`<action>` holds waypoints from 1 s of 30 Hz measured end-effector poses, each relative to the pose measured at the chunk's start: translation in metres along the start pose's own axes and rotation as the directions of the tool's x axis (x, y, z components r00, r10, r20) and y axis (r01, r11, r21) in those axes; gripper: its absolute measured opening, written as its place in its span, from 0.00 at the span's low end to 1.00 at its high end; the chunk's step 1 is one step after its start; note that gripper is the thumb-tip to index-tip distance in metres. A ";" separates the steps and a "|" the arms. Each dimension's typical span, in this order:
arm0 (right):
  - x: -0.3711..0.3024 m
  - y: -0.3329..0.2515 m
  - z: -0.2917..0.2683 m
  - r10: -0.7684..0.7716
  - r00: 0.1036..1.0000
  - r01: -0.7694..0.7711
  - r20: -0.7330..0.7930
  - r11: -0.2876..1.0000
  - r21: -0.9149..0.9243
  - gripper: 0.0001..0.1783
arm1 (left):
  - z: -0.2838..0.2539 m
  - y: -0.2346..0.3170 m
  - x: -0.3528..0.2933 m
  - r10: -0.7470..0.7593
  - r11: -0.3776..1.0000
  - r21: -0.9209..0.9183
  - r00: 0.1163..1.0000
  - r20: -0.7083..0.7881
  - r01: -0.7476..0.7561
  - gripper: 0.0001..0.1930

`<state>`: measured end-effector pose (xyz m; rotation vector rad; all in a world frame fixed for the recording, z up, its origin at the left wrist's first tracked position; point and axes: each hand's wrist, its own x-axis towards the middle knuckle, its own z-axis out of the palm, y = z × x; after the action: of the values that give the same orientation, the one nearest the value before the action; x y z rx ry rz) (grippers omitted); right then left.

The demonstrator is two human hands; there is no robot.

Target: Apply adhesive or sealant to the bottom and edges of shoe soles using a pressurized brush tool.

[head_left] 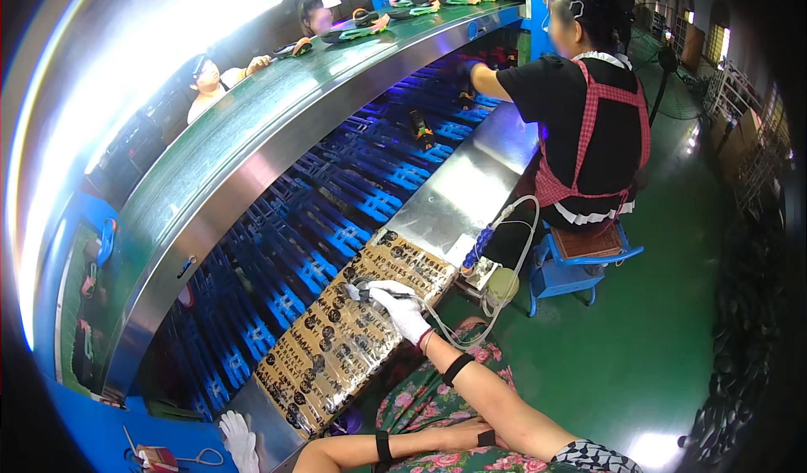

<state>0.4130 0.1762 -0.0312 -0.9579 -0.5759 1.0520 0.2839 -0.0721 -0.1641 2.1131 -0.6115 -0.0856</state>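
Note:
My right hand (399,306), in a white knit glove, is closed around a dark handheld tool with a grey end (360,291). A pale thin hose (444,332) runs from beside that hand toward the bench's right end. Tool and hand are over a bench top covered in brown printed wrapping (336,351). My left arm lies across my lap on a floral green cloth (412,397). My left hand (461,433) goes under my right forearm, which hides its fingers.
Beyond the bench runs a rack of blue holders (286,305), and above it a green conveyor (252,111) carrying shoe parts (366,29). A co-worker (588,120) sits on a blue stool (580,258) at right. White gloves (239,439) lie at lower left.

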 end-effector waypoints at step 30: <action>-0.002 -0.008 -0.001 -0.030 1.000 0.030 0.004 0.999 -0.045 0.10 | -0.148 0.117 -0.062 -0.192 0.914 -0.354 0.980 0.050 0.197 0.29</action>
<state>0.4166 0.1723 -0.0241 -0.9843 -0.6171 1.0175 0.2256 0.0134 0.0055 1.8117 -0.3586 -0.3018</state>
